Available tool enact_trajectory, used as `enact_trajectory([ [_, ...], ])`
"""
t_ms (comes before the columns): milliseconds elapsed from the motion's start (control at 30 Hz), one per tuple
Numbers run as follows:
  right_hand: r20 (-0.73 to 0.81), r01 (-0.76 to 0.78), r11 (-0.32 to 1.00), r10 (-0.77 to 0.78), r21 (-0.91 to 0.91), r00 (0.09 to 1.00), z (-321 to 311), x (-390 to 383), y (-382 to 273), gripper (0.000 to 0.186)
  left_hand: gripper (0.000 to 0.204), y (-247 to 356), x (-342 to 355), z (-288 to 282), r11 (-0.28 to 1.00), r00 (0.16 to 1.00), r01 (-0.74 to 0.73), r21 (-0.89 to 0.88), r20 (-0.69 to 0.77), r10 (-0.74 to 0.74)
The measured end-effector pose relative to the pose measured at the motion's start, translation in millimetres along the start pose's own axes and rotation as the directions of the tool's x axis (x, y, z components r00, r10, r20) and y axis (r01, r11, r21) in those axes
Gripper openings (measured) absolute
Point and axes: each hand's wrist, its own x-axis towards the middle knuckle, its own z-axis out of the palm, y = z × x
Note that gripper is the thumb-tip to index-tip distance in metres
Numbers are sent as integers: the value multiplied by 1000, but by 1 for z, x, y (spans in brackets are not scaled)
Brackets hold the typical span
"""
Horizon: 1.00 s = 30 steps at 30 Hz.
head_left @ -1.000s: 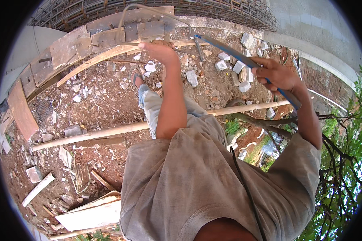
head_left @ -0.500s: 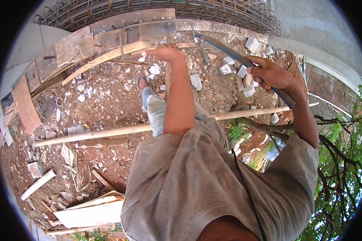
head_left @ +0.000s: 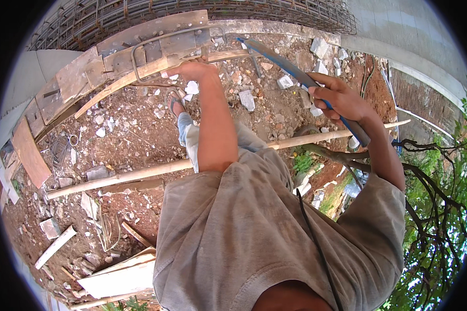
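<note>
Blue-and-grey straight bar (head_left: 290,68), one, held by one right hand (head_left: 340,99), overlapping in view one long pale wooden pole (head_left: 140,174). Beyond that pole: one left hand (head_left: 194,70), grip unclear, at one bent grey-brown rod (head_left: 134,61).

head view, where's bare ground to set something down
Barest, though pebbly: brown soil between the curved tan wooden plank and pale bamboo pole, left of the sandalled foot. Crowded: around left hand and bent metal rod; among jagged white stones.

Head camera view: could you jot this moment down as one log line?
left hand: at bent metal rod, grip hidden | right hand: gripping blue-grey bar | ground: strewn with pale stones
</note>
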Motion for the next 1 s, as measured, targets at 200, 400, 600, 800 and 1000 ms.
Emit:
enact_trajectory([
  [200,119,-94,988,79,125,990,-20,26,-20,46,117,-5,12,-3,999,999,-45,24,-5,45],
  [400,96,-132,988,124,83,988,-39,55,-60,45,118,-8,35,-8,998,998,62,8,8,-62],
  [600,170,-167,985,170,-29,971,-46,60,-93,38,122,-5,26,-6,998,999,36,47,-23,-35],
  [800,127,-254,959,270,-128,954,-30,64,-106,46,122,0,12,-2,1000,999,2,-18,38,-1],
  [1000,44,-197,979,199,-56,979,45,43,-70,36,123,-2,17,-4,997,997,73,18,-4,-73],
])
